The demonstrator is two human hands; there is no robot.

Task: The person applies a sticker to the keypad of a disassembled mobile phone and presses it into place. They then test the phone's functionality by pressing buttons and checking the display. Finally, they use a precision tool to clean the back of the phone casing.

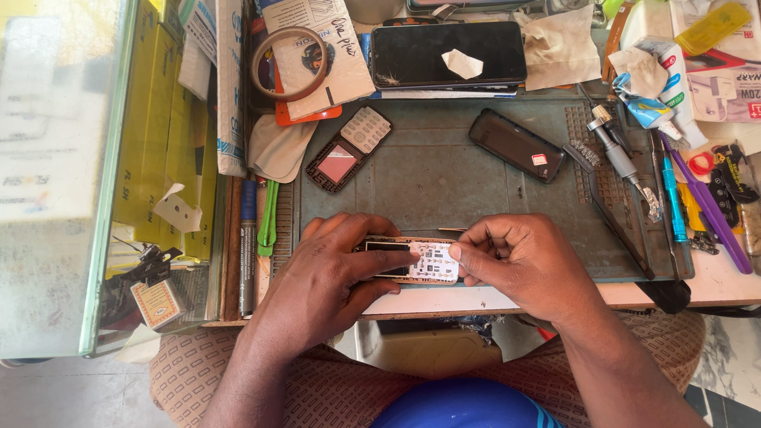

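1. Left hand (333, 269) clamps the small keypad phone (411, 259) from its screen end, thumb laid along the top face, fingers curled underneath. The phone sits between both hands at the near edge of the desk (737, 289), directly in front of the person's lap.
2. Right hand (523, 261) pinches the keypad end, thumb and forefinger pressing at the pale key sheet. Both hands closed on the same phone.
3. Risk, my judgement: the key sheet looks only partly seated; uneven thumb pressure could bend it or pop it loose. The phone hangs close to the desk edge, so a slip would drop it into the lap or onto the floor.
4. Risk: small parts near the hands could roll off the grey work mat (444, 174), which ends just beyond the fingertips.
5. Beyond the left hand: a loose phone front frame with keypad (349, 149). Beyond the right hand: a dark phone body with a red sticker (517, 145). Farther out, a large black smartphone (448, 54) carrying a paper scrap.
6. Right of the right hand: screwdrivers, tweezers, a purple pry tool (709, 210), all crowded.
7. Left of the left hand: glass counter case (63, 174) holding yellow boxes. Cluttered repair stall, daylight.
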